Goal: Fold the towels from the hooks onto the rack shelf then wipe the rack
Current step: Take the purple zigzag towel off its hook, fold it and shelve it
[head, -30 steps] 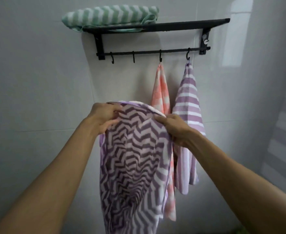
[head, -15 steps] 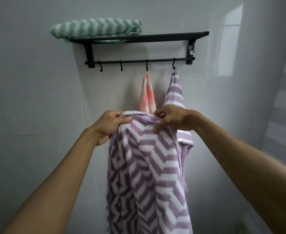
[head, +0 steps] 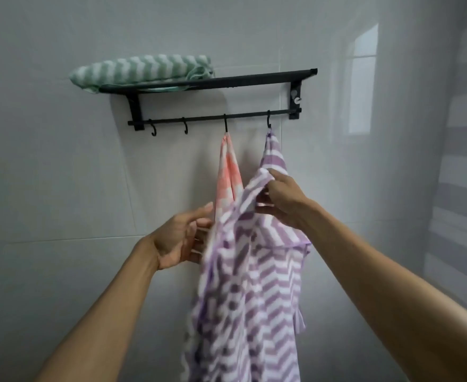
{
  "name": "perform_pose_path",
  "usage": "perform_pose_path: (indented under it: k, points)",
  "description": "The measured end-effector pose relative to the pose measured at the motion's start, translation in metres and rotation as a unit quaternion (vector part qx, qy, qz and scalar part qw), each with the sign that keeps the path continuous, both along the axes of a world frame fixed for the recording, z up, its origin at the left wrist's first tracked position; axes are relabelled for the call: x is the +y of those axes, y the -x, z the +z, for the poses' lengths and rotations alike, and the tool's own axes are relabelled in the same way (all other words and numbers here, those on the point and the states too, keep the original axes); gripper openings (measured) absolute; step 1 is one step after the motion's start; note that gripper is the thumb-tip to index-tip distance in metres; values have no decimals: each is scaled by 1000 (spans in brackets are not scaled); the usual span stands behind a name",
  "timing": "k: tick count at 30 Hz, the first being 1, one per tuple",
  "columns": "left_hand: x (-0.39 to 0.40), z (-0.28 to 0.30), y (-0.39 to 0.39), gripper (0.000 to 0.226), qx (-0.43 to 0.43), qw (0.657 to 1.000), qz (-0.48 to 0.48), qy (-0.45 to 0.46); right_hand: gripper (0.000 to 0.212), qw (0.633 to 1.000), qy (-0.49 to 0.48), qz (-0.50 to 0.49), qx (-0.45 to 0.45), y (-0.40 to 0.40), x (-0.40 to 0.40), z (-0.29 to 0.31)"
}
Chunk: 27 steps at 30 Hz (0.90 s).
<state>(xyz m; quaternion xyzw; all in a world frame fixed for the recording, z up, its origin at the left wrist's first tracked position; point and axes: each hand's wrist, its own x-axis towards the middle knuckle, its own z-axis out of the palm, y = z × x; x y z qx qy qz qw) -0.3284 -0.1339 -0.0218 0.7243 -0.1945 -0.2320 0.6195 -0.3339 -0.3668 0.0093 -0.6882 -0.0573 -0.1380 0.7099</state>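
A purple-and-white zigzag towel (head: 248,285) hangs in front of me, blurred by motion. My right hand (head: 280,201) grips its top edge, fingers curled round the cloth. My left hand (head: 184,235) is lower left, fingers spread and straight against the towel's left edge. Above is a black wall rack (head: 213,82) with a folded green-and-white towel (head: 141,71) on the left of its shelf. An orange-and-white towel (head: 229,172) hangs from the third hook and a purple striped towel (head: 273,153) from the fourth.
Two bare hooks (head: 168,129) sit on the left of the rack's rail. The wall behind is white tile. A striped surface (head: 458,188) runs down the right edge.
My left hand has let go of the towel's top and dropped, fingers now spread. My right hand has lifted the top edge up and right. The view has tilted up a little.
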Motion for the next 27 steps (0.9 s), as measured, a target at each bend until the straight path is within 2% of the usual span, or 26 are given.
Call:
perform_pose_path:
  k: [1,3,4,5,7,9,10,12,15,18,20,22,24,25,27]
  points:
    - [-5,-2,-2,62,-18,999,46,-13,22,998,-43,47,-4,1,8,4]
    - [-15,-6,-11,39,-94,979,181,-15,20,984,-103,145,12,6,20,7]
    - [-15,-6,-15,38,-133,965,227,-17,22,975,-111,190,24,10,24,6]
    - [-16,-7,-15,51,-152,961,232,-16,24,966,-112,231,32,13,26,4]
    - [-14,-8,-15,70,-160,976,150,-22,30,947,-120,296,32,17,27,2]
    - [-12,-6,-11,50,-164,982,79,-58,22,938,-113,327,16,18,27,3]
    - [-13,-7,-10,38,-170,981,56,-79,20,940,-103,325,11,18,25,5]
    - [-14,-9,-10,18,-182,977,50,-100,30,950,-82,301,15,14,20,5]
    - [-9,-15,-19,19,-182,977,82,-71,58,962,-56,265,29,12,9,5]
    - [-3,-15,-28,4,-220,963,155,-21,46,975,-55,202,71,13,-3,3]
    - [-1,-12,-30,24,-253,951,176,-10,35,973,-76,189,107,11,-10,-1]
    - [-4,-7,-28,27,-288,943,164,-12,35,967,-71,193,151,11,-11,-5]
    - [-9,-2,-26,18,-325,933,156,-13,56,965,1,181,188,10,-9,-10]
    - [-12,0,-25,15,-342,925,163,-16,57,963,47,180,192,11,-3,-10]
    - [-14,2,-22,15,-355,916,185,-16,46,967,107,160,170,12,7,-7]
